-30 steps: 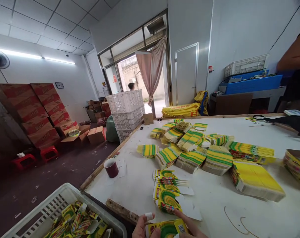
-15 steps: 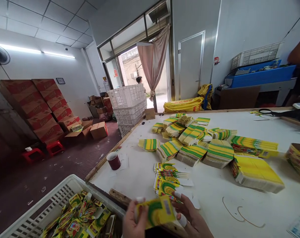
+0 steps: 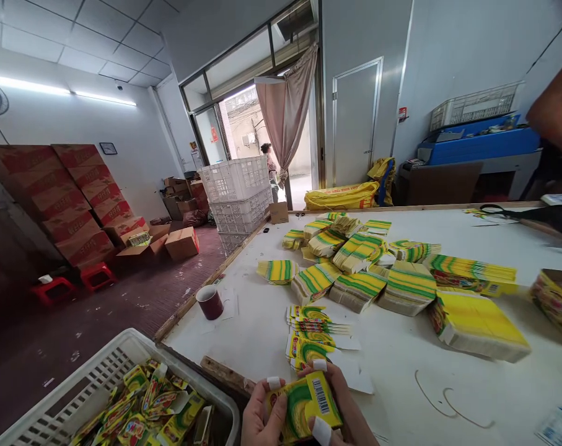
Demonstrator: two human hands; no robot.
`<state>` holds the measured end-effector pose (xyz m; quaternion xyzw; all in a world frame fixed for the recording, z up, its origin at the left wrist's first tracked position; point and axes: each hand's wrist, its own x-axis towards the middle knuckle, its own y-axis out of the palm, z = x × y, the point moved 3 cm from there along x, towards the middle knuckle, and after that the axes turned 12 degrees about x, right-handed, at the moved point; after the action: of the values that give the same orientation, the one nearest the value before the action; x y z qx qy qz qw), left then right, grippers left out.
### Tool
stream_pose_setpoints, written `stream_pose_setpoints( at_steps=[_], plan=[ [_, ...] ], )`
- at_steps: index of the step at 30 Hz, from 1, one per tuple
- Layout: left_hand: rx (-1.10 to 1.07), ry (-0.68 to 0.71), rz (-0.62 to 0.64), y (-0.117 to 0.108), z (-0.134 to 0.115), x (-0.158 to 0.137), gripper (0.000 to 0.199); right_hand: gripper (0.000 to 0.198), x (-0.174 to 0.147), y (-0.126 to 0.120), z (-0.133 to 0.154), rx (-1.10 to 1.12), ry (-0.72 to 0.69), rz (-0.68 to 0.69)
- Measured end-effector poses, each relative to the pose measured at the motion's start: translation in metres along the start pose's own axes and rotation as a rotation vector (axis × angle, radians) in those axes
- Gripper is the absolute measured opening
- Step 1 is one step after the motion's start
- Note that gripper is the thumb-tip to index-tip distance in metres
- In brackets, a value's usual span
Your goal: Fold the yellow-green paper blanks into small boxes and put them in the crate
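Observation:
Between my two hands is a small yellow-and-green carton, its barcode side facing up. My left hand grips the carton's left end, thumb across its face. At the other end, my right hand has its fingers closed around the edge. White wraps cover some of my fingertips. Just beyond lies a fanned row of flat cartons on the white table. Below left, a white plastic basket holds many folded cartons.
Bundled carton stacks spread over the table, with a yellow stack on the right. A maroon mug stands near the left edge. Scissors lie at far right, near another person's arm. White crates stand beyond the table.
The carton has turned flatter and its barcode shows clearly. My right hand has drawn in closer around it. At the far right, another person's arm has come further into view.

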<state>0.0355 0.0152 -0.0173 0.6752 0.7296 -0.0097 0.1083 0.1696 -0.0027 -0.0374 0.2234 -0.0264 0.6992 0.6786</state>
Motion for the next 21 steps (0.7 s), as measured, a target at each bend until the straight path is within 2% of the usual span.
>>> stream_pose_setpoints(
  at_steps=[2,4,5,6,8,10,12,13,15,18,21],
  plan=[
    [0.083,0.027,0.032,-0.005,-0.007,0.001,0.056,0.059,0.0,-0.003,0.005,-0.079,0.036,-0.028],
    [0.255,0.074,0.001,-0.024,-0.022,0.003,0.053,0.066,0.004,-0.006,0.011,-0.16,0.061,-0.031],
    [0.375,0.134,-0.118,-0.041,-0.033,0.005,0.05,0.071,0.007,-0.01,0.013,-0.198,0.076,-0.035],
    [0.531,0.205,-0.285,-0.061,-0.045,0.007,0.047,0.065,0.01,-0.017,0.014,-0.27,0.088,-0.055],
    [0.833,0.332,-0.591,-0.1,-0.068,0.011,0.035,0.04,0.015,-0.037,0.015,-0.498,0.116,-0.152],
    [1.024,0.34,-0.82,-0.132,-0.081,0.015,0.03,0.029,0.018,-0.059,0.013,-0.58,0.146,-0.229],
    [1.112,0.303,-0.951,-0.147,-0.083,0.017,0.033,0.028,0.018,-0.074,0.01,-0.647,0.164,-0.267],
    [1.132,0.307,-0.957,-0.147,-0.081,0.019,0.035,0.029,0.019,-0.078,0.009,-0.678,0.167,-0.271],
    [1.134,0.377,-0.862,-0.132,-0.073,0.02,0.039,0.03,0.021,-0.078,0.007,-0.739,0.169,-0.255],
    [1.026,0.446,-0.553,-0.092,-0.054,0.02,0.04,0.029,0.026,-0.067,0.002,-0.816,0.183,-0.218],
    [0.845,0.345,-0.247,-0.059,-0.036,0.017,0.042,0.028,0.031,-0.059,-0.002,-0.862,0.2,-0.206]
  ],
)
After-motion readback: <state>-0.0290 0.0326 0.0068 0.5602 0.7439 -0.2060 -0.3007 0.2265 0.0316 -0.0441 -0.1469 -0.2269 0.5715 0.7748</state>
